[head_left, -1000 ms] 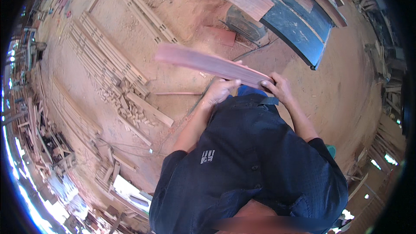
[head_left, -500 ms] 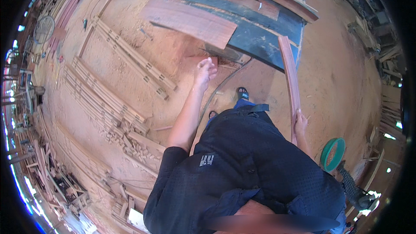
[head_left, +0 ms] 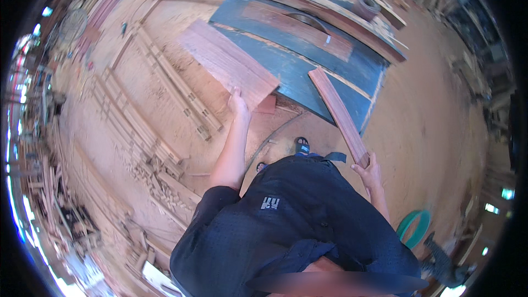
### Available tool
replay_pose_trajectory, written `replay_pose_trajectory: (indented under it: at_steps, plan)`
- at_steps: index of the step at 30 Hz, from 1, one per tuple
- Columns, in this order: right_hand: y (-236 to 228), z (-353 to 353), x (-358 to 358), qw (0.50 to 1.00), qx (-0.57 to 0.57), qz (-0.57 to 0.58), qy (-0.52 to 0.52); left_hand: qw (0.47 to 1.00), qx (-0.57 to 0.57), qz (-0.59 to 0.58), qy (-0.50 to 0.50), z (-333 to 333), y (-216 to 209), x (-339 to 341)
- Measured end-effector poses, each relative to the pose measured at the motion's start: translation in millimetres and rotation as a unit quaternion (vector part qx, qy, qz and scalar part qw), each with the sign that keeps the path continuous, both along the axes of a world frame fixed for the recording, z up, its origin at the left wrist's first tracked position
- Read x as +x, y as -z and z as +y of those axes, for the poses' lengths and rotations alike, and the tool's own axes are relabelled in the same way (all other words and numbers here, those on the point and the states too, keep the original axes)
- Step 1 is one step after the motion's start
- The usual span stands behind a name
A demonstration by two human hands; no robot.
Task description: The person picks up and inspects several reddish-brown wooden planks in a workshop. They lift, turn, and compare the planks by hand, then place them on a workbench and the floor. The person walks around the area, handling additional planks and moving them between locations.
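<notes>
My left hand (head_left: pixel 238 103) grips the near edge of a wide reddish-brown board (head_left: pixel 225 60). The board's right end lies over the left part of a dark blue saw table (head_left: pixel 258 41), while its far left end sticks out past the table. In my right hand (head_left: pixel 370 172) is the near end of a narrow reddish wooden strip (head_left: pixel 338 110), which slants away to the left with its far end over the table's near right side. A circular saw blade (head_left: pixel 309 20) stands up from a wooden insert (head_left: pixel 261 14) in the table.
A long wooden fence (head_left: pixel 330 14) crosses the far side of the table, with a round container (head_left: pixel 366 6) behind it. Notched timbers (head_left: pixel 173 82) and stacked lengths (head_left: pixel 137 121) lie on the floor at left. A green basin (head_left: pixel 413 227) is at lower right.
My left hand, free before, has taken hold of the wide board, which is now turned at a steeper slant. My right hand has moved the strip so it leans left over the table.
</notes>
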State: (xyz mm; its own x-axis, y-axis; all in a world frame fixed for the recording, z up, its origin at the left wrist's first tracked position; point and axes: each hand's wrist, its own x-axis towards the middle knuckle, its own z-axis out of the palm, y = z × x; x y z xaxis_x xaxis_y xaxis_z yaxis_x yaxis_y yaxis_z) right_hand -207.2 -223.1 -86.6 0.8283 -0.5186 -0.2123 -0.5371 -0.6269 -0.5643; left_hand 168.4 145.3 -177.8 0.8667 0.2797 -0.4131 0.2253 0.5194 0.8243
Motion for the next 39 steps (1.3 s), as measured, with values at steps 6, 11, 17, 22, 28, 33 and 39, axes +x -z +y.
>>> replay_pose_trajectory:
  at_steps: [6,11,17,22,28,33,39]
  plan:
    - [-24,2,118,0.987,0.003,0.022,-0.159,0.986,0.159,0.019,0.037,99,-45,-98]
    - [-29,58,230,0.961,-0.019,-0.018,-0.277,0.969,0.224,0.098,0.019,125,-67,-233]
    - [-28,184,303,0.890,0.083,-0.060,-0.444,0.968,0.174,0.128,-0.131,119,-76,-356]
    - [-6,298,304,0.711,0.156,-0.102,-0.678,0.961,0.035,0.116,-0.250,115,-100,-378]
    - [20,394,247,0.614,0.206,-0.061,-0.759,0.871,-0.420,-0.042,-0.250,135,-163,-339]
    - [40,451,185,0.656,0.364,-0.106,-0.652,0.841,-0.466,0.037,-0.272,134,-187,-279]
    - [24,465,139,0.854,0.511,-0.030,-0.095,0.895,-0.440,0.009,0.068,135,-172,-258]
